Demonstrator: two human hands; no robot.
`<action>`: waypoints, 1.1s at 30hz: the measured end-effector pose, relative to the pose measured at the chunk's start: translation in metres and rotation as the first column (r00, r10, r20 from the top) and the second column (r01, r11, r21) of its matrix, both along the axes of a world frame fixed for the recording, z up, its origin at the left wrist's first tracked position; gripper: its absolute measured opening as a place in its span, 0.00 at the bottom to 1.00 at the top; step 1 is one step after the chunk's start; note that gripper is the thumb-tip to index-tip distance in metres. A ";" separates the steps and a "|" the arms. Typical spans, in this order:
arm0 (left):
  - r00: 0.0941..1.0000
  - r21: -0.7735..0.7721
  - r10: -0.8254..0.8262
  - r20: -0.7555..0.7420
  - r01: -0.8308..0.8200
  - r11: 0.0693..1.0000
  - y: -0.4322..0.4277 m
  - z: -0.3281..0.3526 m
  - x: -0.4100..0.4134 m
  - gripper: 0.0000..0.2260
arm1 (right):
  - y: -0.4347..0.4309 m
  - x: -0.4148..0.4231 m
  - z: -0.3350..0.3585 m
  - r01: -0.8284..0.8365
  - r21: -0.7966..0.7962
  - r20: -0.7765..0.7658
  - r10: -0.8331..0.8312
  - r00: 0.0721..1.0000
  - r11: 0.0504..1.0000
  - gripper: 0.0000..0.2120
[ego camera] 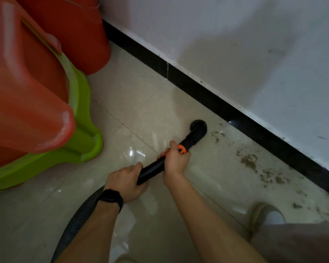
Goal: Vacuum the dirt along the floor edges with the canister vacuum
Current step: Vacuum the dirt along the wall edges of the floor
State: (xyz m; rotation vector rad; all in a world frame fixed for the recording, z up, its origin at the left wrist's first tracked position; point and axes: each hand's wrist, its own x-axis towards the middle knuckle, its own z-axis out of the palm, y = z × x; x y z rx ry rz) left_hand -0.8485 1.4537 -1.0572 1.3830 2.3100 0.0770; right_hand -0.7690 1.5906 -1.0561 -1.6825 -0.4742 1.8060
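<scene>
Corrugated hose [78, 215] runs up from the bottom edge to the left hand [124, 179], black wristband [110, 197], fingers wrapped round the rear of the black vacuum wand [152, 168]. Right hand [176, 160] grips the wand further up, at the orange collar [182, 149]. Beyond both hands, the nozzle [198, 128] is down on the tile floor [141, 103], near the black baseboard [217, 99]. Dirt [249, 161] lies right of the nozzle along the baseboard. Red stool [27, 82] stacked on green stool [82, 92] at left.

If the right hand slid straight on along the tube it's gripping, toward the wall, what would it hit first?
The right hand would meet the orange collar right in front of it, then the bent black nozzle. Past that lies the black skirting board, though the gap is hard to judge.
</scene>
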 end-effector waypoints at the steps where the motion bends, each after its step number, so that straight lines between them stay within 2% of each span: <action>1: 1.000 0.006 -0.022 -0.006 0.022 1.000 -0.007 0.000 0.000 0.14 | -0.009 0.004 0.000 0.021 -0.007 -0.005 -0.021 1.000 1.000 0.10; 6: 0.991 0.034 -0.134 -0.012 0.134 0.990 -0.022 -0.003 0.016 0.14 | -0.032 0.035 0.003 0.119 -0.036 0.012 -0.119 0.993 0.992 0.12; 10: 0.985 0.017 -0.173 0.005 0.173 0.985 -0.017 -0.001 0.032 0.15 | -0.030 0.054 0.006 0.129 -0.037 0.044 -0.127 0.991 0.991 0.11; 33: 0.993 0.000 -0.115 -0.006 0.115 0.993 0.040 -0.002 0.050 0.14 | 0.036 0.057 0.010 0.044 -0.001 0.018 -0.044 0.999 0.999 0.12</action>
